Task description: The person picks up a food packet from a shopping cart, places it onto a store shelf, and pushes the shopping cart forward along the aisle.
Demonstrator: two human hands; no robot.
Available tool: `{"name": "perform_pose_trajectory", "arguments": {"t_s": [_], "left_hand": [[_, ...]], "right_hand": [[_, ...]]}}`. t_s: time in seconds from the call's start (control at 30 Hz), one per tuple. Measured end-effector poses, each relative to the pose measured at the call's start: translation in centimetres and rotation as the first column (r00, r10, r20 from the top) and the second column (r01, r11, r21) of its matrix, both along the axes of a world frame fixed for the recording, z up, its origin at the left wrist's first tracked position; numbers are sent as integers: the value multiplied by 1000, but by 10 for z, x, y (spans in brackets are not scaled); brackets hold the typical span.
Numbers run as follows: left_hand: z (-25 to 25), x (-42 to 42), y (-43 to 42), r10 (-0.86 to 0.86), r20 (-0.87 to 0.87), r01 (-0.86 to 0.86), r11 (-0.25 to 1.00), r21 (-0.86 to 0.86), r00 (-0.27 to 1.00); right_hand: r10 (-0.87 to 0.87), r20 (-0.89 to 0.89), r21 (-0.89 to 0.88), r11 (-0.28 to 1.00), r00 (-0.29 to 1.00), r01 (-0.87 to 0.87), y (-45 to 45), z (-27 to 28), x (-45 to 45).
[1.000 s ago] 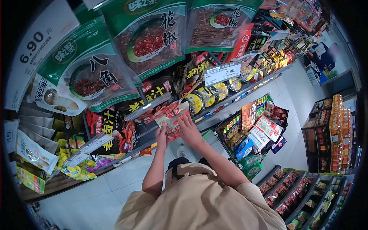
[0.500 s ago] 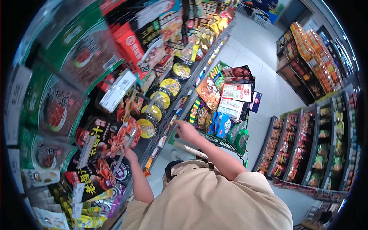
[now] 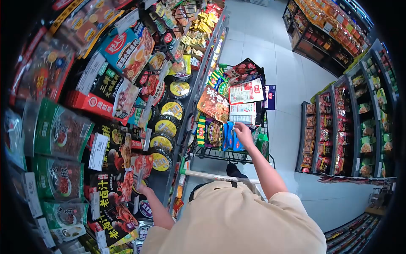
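Note:
My right hand [image 3: 243, 134] is over the shopping cart [image 3: 190, 150], its fingers closed on the upper edge of a blue packet [image 3: 228, 136]. Beside that packet lie a brown-orange food pouch [image 3: 215, 104] and a white-and-red pouch [image 3: 246, 92]. At the left shelf, my left hand [image 3: 146, 191] is next to the hanging black pouches [image 3: 111, 186] with yellow lettering and red food pictures. Its fingertips are partly hidden and blurred among the pouches and clear label holders, so its grip is unclear.
Round tubs with yellow lids [image 3: 165, 127] line the shelf ledge between the hanging pouches and the cart. Green-edged bags [image 3: 59, 131] hang at the far left. A stocked shelf unit [image 3: 334, 131] stands to the right across the tiled aisle [image 3: 284, 114].
My right hand has moved from beside the shelf edge to the blue packets in the cart. My left hand stays by the black pouches. The view has shifted.

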State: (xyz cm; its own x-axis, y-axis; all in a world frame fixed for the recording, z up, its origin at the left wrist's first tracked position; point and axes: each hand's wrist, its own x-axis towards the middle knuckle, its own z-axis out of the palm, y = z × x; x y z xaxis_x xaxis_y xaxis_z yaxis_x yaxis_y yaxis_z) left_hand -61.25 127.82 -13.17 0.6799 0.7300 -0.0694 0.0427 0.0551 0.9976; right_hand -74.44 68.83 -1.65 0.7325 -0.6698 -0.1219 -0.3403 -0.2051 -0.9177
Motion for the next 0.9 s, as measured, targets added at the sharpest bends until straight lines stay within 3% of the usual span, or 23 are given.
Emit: {"name": "perform_pose_trajectory", "arguments": {"t_s": [0.03,0.17,0.23,0.27,0.3,0.37,0.5,0.57,0.73,0.9], "left_hand": [[1,-1,-2,-11,2,11,1000,10,1000],[3,-12,-2,-4,-35,6,997,75,999],[13,-16,-19,163,-151,-141,979,145,975],[23,-24,-32,196,-334,-170,980,106,922],[27,-35,-45,192,-332,-164,980,113,924],[35,-54,-74,-23,-320,-28,988,-153,947],[9,-81,-103,-153,-343,76,971,-228,927],[16,-96,-122,-333,-328,232,922,-310,884],[44,-112,-157,-456,-370,369,885,-284,809],[56,-122,-163,-457,-386,387,888,-247,802]], "right_hand": [[-1,38,-60,998,999,3,-13,-14,-2],[-166,72,411,903,983,123,-61,-33,3],[-301,68,590,781,951,205,-82,-18,6],[-364,78,621,746,928,240,-93,-12,9],[-419,71,647,710,905,278,-108,-18,13],[-524,88,694,643,847,326,-138,-41,20],[-604,56,741,559,795,372,-191,-75,37],[-607,22,737,546,794,397,-206,-74,45],[-594,-84,761,480,800,437,-230,-81,61],[-587,-129,805,408,799,430,-243,-89,69]]}}
